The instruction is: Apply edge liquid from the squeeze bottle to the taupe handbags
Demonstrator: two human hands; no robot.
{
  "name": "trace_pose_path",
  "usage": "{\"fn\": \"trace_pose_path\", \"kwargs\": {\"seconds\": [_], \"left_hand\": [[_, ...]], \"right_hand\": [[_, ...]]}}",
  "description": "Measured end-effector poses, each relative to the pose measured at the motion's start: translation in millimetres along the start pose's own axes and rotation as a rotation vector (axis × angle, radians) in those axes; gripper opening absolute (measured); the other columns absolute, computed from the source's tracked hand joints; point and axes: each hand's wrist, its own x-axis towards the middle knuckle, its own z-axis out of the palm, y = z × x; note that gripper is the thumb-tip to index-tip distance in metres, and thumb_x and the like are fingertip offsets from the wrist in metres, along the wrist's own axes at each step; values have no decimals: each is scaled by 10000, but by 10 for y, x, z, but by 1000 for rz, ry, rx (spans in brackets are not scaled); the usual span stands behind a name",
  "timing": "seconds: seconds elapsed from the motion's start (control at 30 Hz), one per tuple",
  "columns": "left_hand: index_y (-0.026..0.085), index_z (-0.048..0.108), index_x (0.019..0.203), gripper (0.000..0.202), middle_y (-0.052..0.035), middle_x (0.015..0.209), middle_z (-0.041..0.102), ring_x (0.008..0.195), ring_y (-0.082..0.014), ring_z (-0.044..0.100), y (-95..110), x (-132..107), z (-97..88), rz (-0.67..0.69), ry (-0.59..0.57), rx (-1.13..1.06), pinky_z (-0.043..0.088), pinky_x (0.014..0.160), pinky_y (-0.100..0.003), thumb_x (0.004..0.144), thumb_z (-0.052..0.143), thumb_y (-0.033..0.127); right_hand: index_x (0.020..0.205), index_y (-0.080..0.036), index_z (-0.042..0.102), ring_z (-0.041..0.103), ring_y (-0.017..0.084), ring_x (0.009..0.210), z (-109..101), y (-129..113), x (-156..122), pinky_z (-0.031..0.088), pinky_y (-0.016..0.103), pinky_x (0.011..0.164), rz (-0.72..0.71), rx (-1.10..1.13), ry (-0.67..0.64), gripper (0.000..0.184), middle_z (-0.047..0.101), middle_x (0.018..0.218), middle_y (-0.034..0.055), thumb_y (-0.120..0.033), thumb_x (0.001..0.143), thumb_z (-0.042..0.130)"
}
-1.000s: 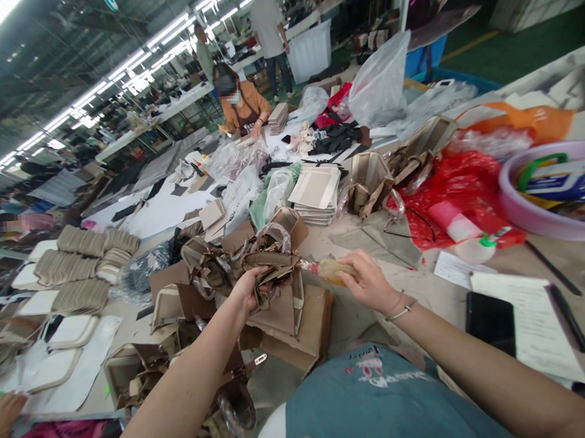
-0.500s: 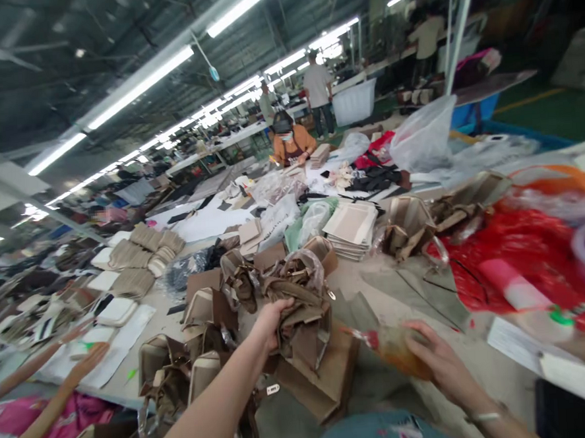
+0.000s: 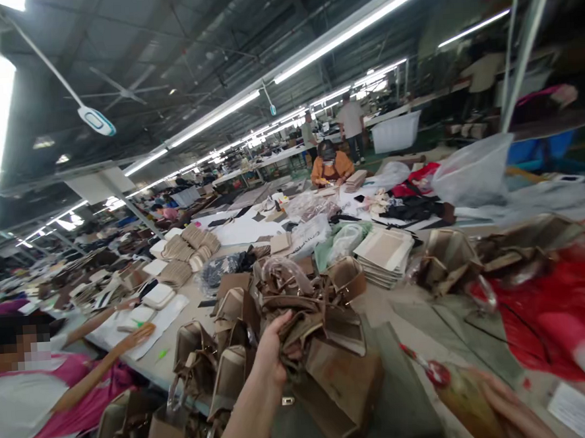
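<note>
My left hand is closed on a bundle of brown leather bag parts and straps, lifted a little above a flat brown piece on the table. My right hand shows only in part at the bottom right, blurred, wrapped round a brownish brush-like tool with a red tip. More brown bag shells lie in a heap to the left of my left hand.
Stacked beige panels, more bag parts, a red plastic sheet and clear bags cover the long table. A person in pink sits at the left edge. A person in orange works at the far end.
The camera has tilted up, showing more ceiling. My left hand keeps its hold on the bundle. My right hand with the tool has dropped toward the bottom right corner.
</note>
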Motion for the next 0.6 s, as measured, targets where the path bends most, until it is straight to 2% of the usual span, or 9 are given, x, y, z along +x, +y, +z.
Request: {"fn": "trace_pose_path", "kwargs": {"seconds": [0.07,0.17,0.3,0.47,0.53,0.6], "left_hand": [[133,478,533,383,45,358,367,241,-15,241,28,-27,11,-103,-79,-109,144,272,-120,869,443,314],[146,429,521,425,52,377,337,254,-9,278,1,-73,44,-157,-144,-222,181,282,-104,900,372,330],[159,403,548,363,58,423,346,273,-4,312,-99,-134,139,-114,-171,-278,226,303,-105,897,389,261],[156,429,558,343,58,430,340,277,-4,295,-225,-136,250,-86,-165,-193,208,300,-105,887,417,253],[154,444,553,367,56,417,336,270,-10,284,-280,-117,271,-87,-139,-166,201,294,-112,896,400,279],[151,461,551,384,55,405,331,263,-16,276,-336,-100,279,-98,-122,-146,191,285,-117,900,388,294]], "right_hand": [[1010,-284,543,665,323,815,128,-201,-84,555,437,645,36,115,-20,432,688,960,62,-501,653,654],[1037,-278,494,657,261,707,260,-533,-170,540,364,581,-82,64,-38,462,673,872,44,-467,661,684],[1006,-251,530,608,189,673,382,-863,-244,514,284,567,-420,-313,21,366,622,813,27,-464,727,635],[992,-241,549,583,193,824,562,-1112,-234,496,307,730,-893,-671,57,227,597,905,33,-375,809,559],[993,-236,545,574,196,837,629,-1199,-219,485,315,736,-1002,-760,27,203,593,913,39,-345,822,545],[994,-230,541,570,198,837,687,-1280,-215,478,318,726,-1049,-814,-8,189,592,915,45,-329,832,530]]}}
